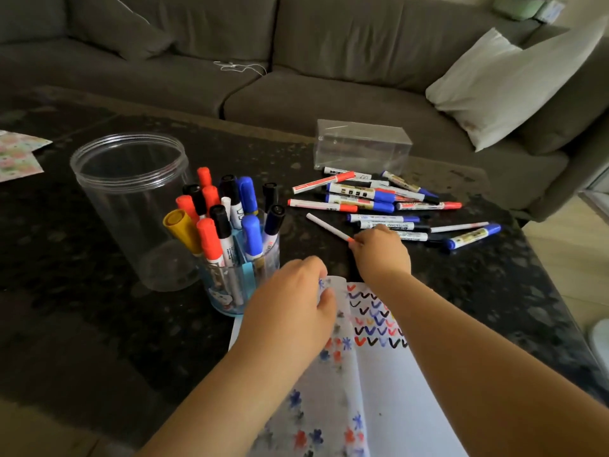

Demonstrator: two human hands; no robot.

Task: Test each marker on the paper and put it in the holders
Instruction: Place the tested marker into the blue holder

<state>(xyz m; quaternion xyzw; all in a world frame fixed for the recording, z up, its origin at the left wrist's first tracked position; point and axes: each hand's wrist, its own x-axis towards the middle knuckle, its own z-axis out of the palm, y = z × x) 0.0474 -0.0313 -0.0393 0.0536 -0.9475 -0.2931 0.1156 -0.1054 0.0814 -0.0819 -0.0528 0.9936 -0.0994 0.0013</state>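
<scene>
My right hand (382,252) pinches one end of a thin white marker (326,227) with a red band; the marker lies slanted on the dark table. My left hand (296,295) grips the top edge of the white paper (389,384), which is covered in red, blue and black test marks. A blue-based clear holder (237,285) left of the paper is packed with several upright markers. A heap of loose markers (379,199) lies beyond my right hand.
A tall empty clear jar (131,206) stands left of the holder. A clear rectangular box (362,146) sits behind the loose markers. Patterned paper (16,153) lies at the table's far left. A grey sofa with a white cushion (514,84) runs behind the table.
</scene>
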